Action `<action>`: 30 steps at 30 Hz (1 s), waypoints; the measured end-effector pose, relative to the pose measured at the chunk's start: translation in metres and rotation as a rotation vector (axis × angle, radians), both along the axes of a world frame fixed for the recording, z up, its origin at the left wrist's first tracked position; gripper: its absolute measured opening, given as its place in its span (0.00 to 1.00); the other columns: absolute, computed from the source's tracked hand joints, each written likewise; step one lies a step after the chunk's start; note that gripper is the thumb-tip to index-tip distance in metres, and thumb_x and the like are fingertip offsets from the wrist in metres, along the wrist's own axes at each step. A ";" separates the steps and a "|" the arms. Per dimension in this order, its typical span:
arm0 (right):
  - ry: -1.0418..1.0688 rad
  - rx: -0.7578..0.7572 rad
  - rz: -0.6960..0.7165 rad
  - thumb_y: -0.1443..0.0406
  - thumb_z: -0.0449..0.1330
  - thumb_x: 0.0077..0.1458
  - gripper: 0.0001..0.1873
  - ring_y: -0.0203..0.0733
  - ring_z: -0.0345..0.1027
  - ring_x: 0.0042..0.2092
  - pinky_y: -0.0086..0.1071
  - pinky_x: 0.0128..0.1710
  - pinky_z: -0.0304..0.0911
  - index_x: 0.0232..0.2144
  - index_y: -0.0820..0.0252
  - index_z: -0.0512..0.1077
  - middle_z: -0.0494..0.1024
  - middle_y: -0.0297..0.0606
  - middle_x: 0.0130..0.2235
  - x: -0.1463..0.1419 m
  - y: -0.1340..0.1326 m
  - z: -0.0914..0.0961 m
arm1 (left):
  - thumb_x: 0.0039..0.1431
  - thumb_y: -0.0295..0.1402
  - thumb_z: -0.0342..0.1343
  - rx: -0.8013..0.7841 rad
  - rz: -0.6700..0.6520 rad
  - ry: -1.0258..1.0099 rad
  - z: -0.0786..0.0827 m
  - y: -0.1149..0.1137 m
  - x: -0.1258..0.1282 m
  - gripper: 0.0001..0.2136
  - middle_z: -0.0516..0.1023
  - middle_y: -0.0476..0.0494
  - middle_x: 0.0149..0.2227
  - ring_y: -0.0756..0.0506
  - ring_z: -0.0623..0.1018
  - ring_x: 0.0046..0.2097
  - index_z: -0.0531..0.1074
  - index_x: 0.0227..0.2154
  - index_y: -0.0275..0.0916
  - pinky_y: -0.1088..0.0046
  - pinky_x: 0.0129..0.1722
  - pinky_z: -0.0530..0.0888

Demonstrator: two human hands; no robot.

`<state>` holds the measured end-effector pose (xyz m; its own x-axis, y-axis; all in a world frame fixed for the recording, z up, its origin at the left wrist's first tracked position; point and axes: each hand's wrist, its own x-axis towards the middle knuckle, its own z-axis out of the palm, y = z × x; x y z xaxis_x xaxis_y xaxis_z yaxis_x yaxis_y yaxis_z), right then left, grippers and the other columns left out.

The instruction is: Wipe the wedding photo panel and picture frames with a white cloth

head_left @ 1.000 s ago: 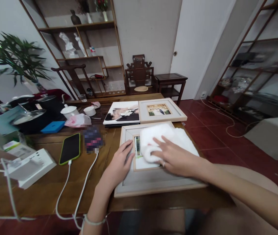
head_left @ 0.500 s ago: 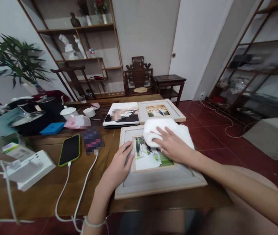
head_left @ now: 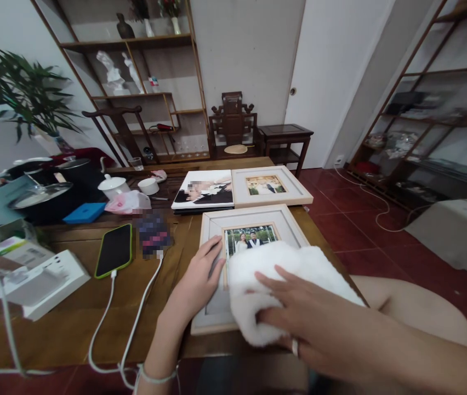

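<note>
A picture frame [head_left: 254, 215] with a pale, wide border lies flat on the near part of the table, a photo of two people on a swing inside it. My left hand [head_left: 200, 280] rests on the frame's left side, fingers stretched out and the thumb apart. In my right hand [head_left: 295, 307] is a thick, fluffy white cloth [head_left: 266, 263], bunched under the fingers. It covers the lower right of the photo and the frame's near right corner. A ring shows on one right finger.
Behind lie a second frame [head_left: 299, 192] and a black-and-white picture [head_left: 204, 189]. To the left, a green-edged phone [head_left: 114, 249] and a blurred item [head_left: 153, 233] have white cables. Farther left are a power strip [head_left: 55, 285], pots [head_left: 44, 197] and a blue box [head_left: 84, 213].
My right hand has drawn the white cloth towards me, from the photo's upper right down over the frame's near edge. The swing couple now shows. My left hand stays on the frame.
</note>
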<state>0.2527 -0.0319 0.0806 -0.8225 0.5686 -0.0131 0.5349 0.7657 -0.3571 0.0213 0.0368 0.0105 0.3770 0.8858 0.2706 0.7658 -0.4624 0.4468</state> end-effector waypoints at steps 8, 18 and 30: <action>-0.057 0.237 -0.163 0.74 0.53 0.51 0.24 0.54 0.41 0.65 0.56 0.61 0.39 0.51 0.59 0.67 0.59 0.44 0.62 -0.014 0.052 -0.033 | 0.63 0.32 0.43 0.012 -0.029 0.001 0.001 -0.001 -0.001 0.20 0.65 0.32 0.59 0.41 0.65 0.60 0.65 0.55 0.30 0.59 0.59 0.63; -0.082 0.313 -0.084 0.72 0.51 0.55 0.21 0.56 0.38 0.65 0.60 0.59 0.40 0.51 0.63 0.67 0.59 0.48 0.62 -0.015 0.087 -0.036 | 0.62 0.33 0.46 0.023 -0.015 -0.052 0.003 -0.002 0.000 0.18 0.68 0.33 0.57 0.40 0.67 0.59 0.69 0.51 0.32 0.58 0.58 0.65; -0.071 0.078 0.029 0.70 0.53 0.52 0.20 0.51 0.38 0.66 0.57 0.62 0.38 0.48 0.58 0.69 0.57 0.41 0.63 -0.006 0.001 -0.018 | 0.60 0.28 0.46 0.046 -0.057 -0.067 0.005 -0.003 0.001 0.18 0.69 0.35 0.57 0.40 0.68 0.59 0.70 0.51 0.34 0.56 0.57 0.66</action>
